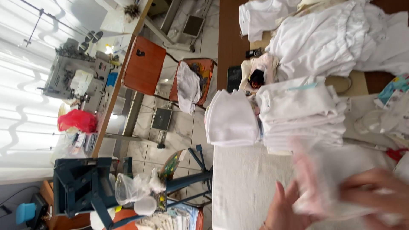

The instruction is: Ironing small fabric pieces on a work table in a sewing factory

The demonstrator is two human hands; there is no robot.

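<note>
1. Hands are working at the near right of the scene: the left hand point(283, 208) is rising with fingers up against the near edge of a pale cloth point(328, 179), and the right hand point(377, 194) is lying over it further right

2. Motion is blurring both hands; the right hand's fingers are curling over the cloth and seem to be grasping it, while I cannot tell whether the left one is gripping or only touching

3. White and faintly pink, the cloth is hanging just above the white table pad point(243, 183), near the person and just short of the folded stack point(298, 115)

4. A smaller folded pile point(230, 119) is sitting to the left of that stack, and a loose white heap point(332, 38) is lying at the far side

5. Off the table to the left, a sewing machine point(76, 76), an orange chair point(145, 64) and a blue frame point(81, 187) are standing well apart from the hands

6. Handling such limp fabric well, I judge, is calling for pinching it at opposite edges, keeping it taut and low over the pad, and keeping it off the stack so the folded pieces are not getting dragged
</note>
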